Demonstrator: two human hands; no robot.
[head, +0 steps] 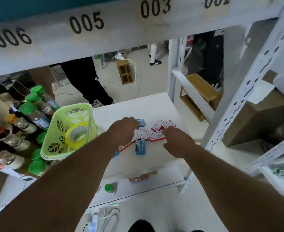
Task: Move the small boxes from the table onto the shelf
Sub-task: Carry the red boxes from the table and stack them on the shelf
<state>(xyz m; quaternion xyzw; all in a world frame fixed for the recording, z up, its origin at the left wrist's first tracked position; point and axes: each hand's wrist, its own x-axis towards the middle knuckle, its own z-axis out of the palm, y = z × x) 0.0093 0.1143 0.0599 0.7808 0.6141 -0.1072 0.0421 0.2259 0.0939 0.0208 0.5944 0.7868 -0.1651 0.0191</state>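
My left hand (123, 129) fingers close on a blue box (140, 122); right hand (178, 141) open over red-and-white boxes (156, 136). All remain on the desk (154, 106).

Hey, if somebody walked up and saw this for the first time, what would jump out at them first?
Probably the two bare arms reaching in, with the left hand and right hand over a scatter of small red-and-white boxes and a blue box on the white shelf board. Next, the lime-green basket at left holding a roll of yellow tape, and the big black numbers on the beam overhead.
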